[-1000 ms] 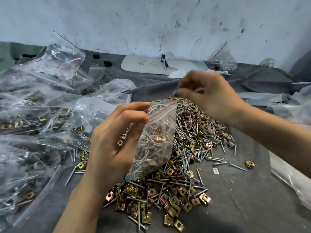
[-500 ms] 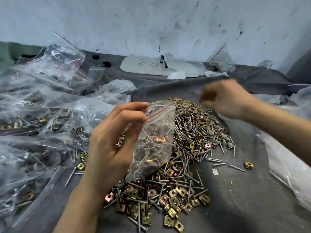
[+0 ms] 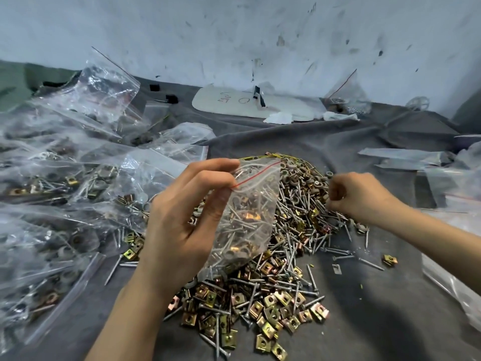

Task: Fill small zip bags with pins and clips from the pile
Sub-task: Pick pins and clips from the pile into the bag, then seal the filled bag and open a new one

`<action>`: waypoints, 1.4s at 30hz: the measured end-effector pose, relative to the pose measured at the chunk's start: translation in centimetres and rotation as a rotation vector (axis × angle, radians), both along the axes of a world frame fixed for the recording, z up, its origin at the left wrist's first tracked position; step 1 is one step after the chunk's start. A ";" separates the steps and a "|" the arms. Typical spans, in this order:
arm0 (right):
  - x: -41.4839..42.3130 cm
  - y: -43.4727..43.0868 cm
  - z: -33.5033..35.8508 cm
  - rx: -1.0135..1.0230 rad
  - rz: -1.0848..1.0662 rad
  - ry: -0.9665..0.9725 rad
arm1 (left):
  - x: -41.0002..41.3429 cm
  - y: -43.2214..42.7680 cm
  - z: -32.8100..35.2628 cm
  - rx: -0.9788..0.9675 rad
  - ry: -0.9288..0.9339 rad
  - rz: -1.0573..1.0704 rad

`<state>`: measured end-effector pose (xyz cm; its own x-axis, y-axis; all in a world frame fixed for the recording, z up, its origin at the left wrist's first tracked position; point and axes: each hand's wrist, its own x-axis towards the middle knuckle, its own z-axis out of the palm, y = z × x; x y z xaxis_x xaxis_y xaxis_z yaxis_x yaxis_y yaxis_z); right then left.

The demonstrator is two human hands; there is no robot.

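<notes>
One zip bag [image 3: 257,194] of pins [image 3: 235,231] and clips [image 3: 250,217], pinched by left hand [image 3: 182,225]; right hand [image 3: 356,196] grip unclear

The clear zip bag [image 3: 250,204] carries a red seal line. The clips [image 3: 270,306] are brassy yellow, the screws [image 3: 294,225] silver, the washers [image 3: 299,175] dull grey. The cloth [image 3: 377,308] is dark grey. The pale wall [image 3: 234,35] is speckled with dark marks.

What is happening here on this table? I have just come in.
A person is packing small metal parts into bags. The left hand holds a zip bag up by its top corner, open, already partly filled with pins and clips. The right hand is down on the far right side of the pile with fingers curled; whether it holds any pieces cannot be seen. Filled bags lie to the left on the grey cloth.
</notes>
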<state>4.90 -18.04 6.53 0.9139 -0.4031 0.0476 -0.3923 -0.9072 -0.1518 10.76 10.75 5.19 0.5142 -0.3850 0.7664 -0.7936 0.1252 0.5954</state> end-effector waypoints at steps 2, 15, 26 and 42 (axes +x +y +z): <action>0.1 1.4 2.3 0.116 0.031 -0.190 | -0.1 0.0 0.0 0.005 -0.003 -0.003; 0.4 9.3 8.6 0.517 0.593 -0.539 | 0.0 0.1 0.1 0.005 -0.063 -0.012; 1.1 0.2 -0.2 -0.113 0.178 -0.058 | 0.1 0.3 0.2 -0.031 -0.017 0.014; -0.5 11.0 8.5 0.579 0.653 -0.610 | -0.2 0.2 0.6 0.006 -0.051 0.005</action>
